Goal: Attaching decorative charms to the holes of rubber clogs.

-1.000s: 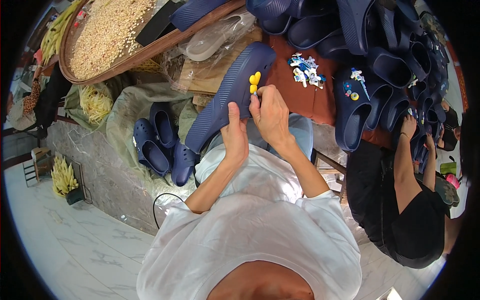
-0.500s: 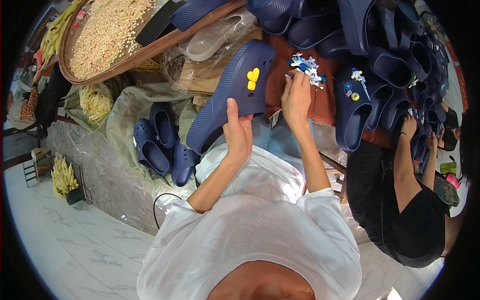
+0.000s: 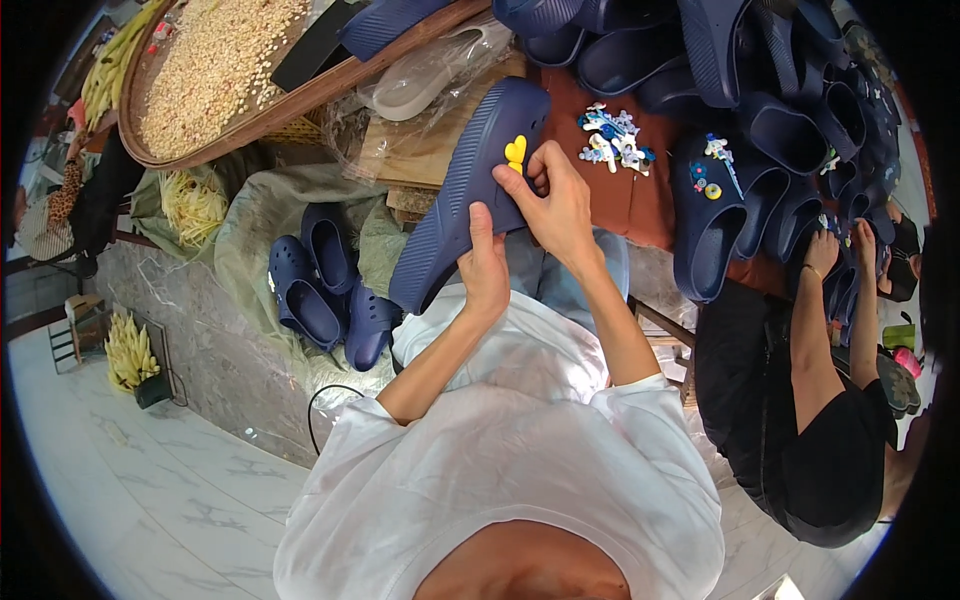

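Note:
A navy clog (image 3: 462, 165) is tilted on its side in front of me. My left hand (image 3: 487, 268) grips it low down, with the thumb laid along the near side. A yellow heart-shaped shoe charm (image 3: 516, 149) sits on its upper, and a second yellow charm just below is partly covered by my right thumb. My right hand (image 3: 560, 208) is at the upper with thumb and fingers pinched; what they hold is hidden. A heap of small white and blue charms (image 3: 612, 138) lies on a reddish-brown surface (image 3: 635, 205) just beyond that hand.
Many navy clogs (image 3: 790, 135) are piled at the right; one decorated clog (image 3: 708, 245) stands nearest. Several more clogs (image 3: 310, 310) rest on a cloth at the left. A round tray of kernels (image 3: 215, 75) is at the back left. A co-worker's hands (image 3: 822, 252) reach into the pile.
My right hand has moved left from the charm heap to the clog's upper, now covering part of the lower yellow charm. The clog has tipped slightly more upright in my left hand.

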A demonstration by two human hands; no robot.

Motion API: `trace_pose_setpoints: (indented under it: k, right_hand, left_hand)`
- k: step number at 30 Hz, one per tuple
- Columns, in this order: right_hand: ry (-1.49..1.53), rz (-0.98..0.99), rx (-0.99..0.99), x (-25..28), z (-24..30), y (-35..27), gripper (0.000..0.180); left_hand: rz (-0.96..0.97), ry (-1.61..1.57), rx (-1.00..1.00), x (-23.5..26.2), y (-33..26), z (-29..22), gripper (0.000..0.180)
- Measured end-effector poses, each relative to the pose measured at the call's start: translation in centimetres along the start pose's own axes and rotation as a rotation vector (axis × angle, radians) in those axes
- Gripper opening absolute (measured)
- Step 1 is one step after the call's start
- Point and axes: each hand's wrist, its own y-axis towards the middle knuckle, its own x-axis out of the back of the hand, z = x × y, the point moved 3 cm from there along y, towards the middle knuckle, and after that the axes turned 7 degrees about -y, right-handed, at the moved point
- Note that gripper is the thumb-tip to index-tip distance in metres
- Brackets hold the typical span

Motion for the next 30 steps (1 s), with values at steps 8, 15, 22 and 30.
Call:
trace_pose_setpoints:
  k: [8,15,22,30]
  right_hand:
    - [-0.154,-0.123,0.38,0.4,0.4,-0.1,0.02]
    - [-0.175,-0.09,0.408,0.4,-0.7,0.1,0.014]
    - [-0.129,-0.106,0.429,0.6,-1.4,0.5,0.014]
    - [-0.107,-0.116,0.433,0.5,-2.3,0.5,0.015]
  left_hand:
    - [0.001,-0.037,0.009,-0.1,-0.5,0.2,0.053]
    - [-0.013,-0.044,0.03,0.0,-0.6,0.8,0.051]
    - [0.051,-0.062,-0.004,-0.9,-0.5,0.7,0.051]
    - [0.062,-0.056,0.033,-0.5,-0.6,1.2,0.05]
